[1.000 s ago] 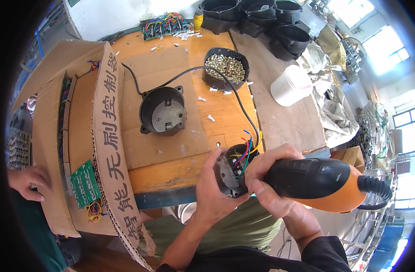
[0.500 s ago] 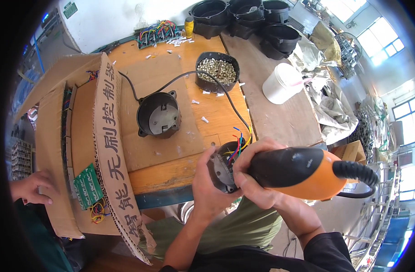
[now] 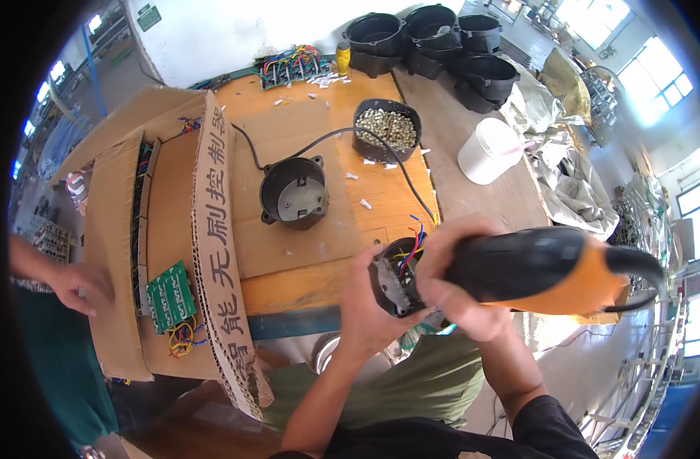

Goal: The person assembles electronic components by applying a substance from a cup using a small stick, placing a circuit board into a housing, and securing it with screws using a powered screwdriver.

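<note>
My left hand [image 3: 363, 317] grips a round black housing [image 3: 394, 284], tilted in front of the table edge. Red, blue and yellow wires [image 3: 412, 249] stick up out of it. My right hand [image 3: 472, 306] is wrapped round an orange and black corded power tool [image 3: 522, 264], slightly blurred. Its working end lies hidden behind the right hand, close against the housing. A black cable [image 3: 319, 142] arches over the table from beside a second round black housing [image 3: 292, 195], which stands upright on a cardboard sheet [image 3: 266, 252], toward the wires.
A black bowl [image 3: 388, 156] holds many small metal pieces. A cardboard carton [image 3: 212, 199] with green circuit boards [image 3: 170, 297] stands left, beside another person's hand [image 3: 82, 287]. A white tub [image 3: 487, 151] and stacked black housings [image 3: 374, 46] stand farther back; wired boards [image 3: 295, 65] lie near the wall.
The whole view has shifted, so the table things sit farther right. The power tool now lies more level in my right hand. The other person's forearm shows more beside the carton.
</note>
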`<action>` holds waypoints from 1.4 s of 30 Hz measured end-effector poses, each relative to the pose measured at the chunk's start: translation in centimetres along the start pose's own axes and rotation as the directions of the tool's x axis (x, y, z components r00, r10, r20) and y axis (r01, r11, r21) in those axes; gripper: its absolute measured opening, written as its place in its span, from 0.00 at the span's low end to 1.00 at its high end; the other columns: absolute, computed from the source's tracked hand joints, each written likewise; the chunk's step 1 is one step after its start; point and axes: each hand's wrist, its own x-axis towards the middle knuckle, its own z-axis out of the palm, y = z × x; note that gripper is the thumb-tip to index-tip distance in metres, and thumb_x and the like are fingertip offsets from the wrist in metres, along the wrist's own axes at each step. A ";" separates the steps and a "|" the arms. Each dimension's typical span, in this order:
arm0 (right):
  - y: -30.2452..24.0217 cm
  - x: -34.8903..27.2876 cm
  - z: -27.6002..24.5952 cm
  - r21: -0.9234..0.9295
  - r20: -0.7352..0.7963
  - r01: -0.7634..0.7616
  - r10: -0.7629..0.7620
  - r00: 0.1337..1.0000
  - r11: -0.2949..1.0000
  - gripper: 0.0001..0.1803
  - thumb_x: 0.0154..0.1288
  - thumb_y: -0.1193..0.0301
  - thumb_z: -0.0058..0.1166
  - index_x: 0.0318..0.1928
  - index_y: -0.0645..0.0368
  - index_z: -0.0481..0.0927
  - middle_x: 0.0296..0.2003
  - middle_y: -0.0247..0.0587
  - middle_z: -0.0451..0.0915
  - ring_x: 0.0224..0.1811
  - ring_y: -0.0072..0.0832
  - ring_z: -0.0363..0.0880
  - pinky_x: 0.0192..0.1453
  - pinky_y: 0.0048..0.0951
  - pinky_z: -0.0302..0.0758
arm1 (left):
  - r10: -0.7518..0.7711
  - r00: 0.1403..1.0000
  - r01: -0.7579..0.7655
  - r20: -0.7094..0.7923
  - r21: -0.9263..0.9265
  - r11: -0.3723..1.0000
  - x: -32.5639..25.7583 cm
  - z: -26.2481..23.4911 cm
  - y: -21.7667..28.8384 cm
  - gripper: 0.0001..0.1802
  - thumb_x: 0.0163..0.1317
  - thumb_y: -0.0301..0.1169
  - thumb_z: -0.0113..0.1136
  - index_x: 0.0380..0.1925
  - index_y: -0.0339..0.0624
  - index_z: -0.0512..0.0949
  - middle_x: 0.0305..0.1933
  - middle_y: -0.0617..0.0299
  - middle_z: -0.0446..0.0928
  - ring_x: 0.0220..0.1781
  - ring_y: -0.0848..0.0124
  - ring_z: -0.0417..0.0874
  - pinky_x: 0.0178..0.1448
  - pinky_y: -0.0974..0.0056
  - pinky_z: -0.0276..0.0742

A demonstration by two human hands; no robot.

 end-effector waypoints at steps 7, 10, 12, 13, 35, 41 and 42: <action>3.9 2.6 0.9 0.095 -0.116 0.042 -0.031 0.993 0.995 0.18 0.53 0.82 0.54 0.46 0.67 0.69 0.24 0.41 0.75 0.24 0.24 0.74 0.31 0.23 0.71 | -0.054 0.998 0.054 0.024 0.002 0.999 0.0 0.1 0.0 0.54 0.33 0.38 0.85 0.61 0.37 0.62 0.51 0.48 0.77 0.52 0.54 0.81 0.55 0.56 0.78; 4.6 2.6 1.0 0.087 -0.121 0.030 -0.019 0.992 0.996 0.18 0.53 0.82 0.54 0.46 0.67 0.69 0.24 0.41 0.75 0.24 0.23 0.73 0.31 0.23 0.71 | -0.051 0.999 0.051 0.019 0.029 0.998 0.0 0.0 0.1 0.54 0.33 0.38 0.84 0.61 0.38 0.62 0.51 0.49 0.77 0.52 0.55 0.82 0.55 0.56 0.78; 4.6 2.6 1.0 0.081 -0.123 -0.004 0.014 0.992 0.997 0.18 0.53 0.83 0.54 0.46 0.67 0.69 0.24 0.41 0.75 0.24 0.23 0.73 0.31 0.24 0.72 | -0.045 0.999 0.044 0.017 0.038 0.998 0.0 0.0 0.3 0.54 0.33 0.37 0.84 0.61 0.38 0.62 0.51 0.49 0.76 0.52 0.55 0.82 0.54 0.57 0.79; 4.6 2.6 1.0 0.064 -0.129 -0.027 0.036 0.991 0.998 0.18 0.53 0.83 0.54 0.46 0.67 0.69 0.24 0.41 0.75 0.24 0.23 0.73 0.31 0.24 0.72 | -0.045 0.999 0.044 0.015 0.040 0.998 0.0 0.0 0.4 0.54 0.33 0.37 0.84 0.61 0.38 0.62 0.51 0.49 0.77 0.51 0.56 0.82 0.54 0.57 0.79; 6.0 2.7 0.4 0.062 0.003 -0.013 0.013 1.000 0.998 0.16 0.51 0.81 0.56 0.40 0.62 0.68 0.26 0.39 0.73 0.25 0.24 0.74 0.30 0.25 0.72 | -0.021 1.000 0.020 0.007 0.068 0.997 -0.2 -0.1 0.2 0.52 0.35 0.38 0.83 0.61 0.40 0.63 0.53 0.48 0.75 0.52 0.54 0.81 0.55 0.55 0.78; 5.4 3.1 0.9 0.328 0.023 -0.013 0.006 1.000 0.945 0.20 0.52 0.83 0.57 0.47 0.63 0.71 0.34 0.35 0.74 0.30 0.23 0.75 0.34 0.24 0.74 | -0.081 0.995 0.080 0.064 0.018 0.997 -0.1 -0.6 0.5 0.56 0.31 0.37 0.83 0.64 0.42 0.62 0.56 0.49 0.72 0.59 0.55 0.76 0.62 0.55 0.73; 5.3 3.2 1.2 0.334 -0.016 -0.015 0.021 1.000 0.942 0.19 0.53 0.83 0.57 0.47 0.64 0.71 0.34 0.35 0.74 0.29 0.21 0.75 0.32 0.23 0.73 | -0.081 0.993 0.084 0.087 -0.029 0.996 0.0 -0.7 0.8 0.55 0.32 0.36 0.83 0.63 0.42 0.62 0.57 0.49 0.72 0.59 0.55 0.76 0.62 0.55 0.73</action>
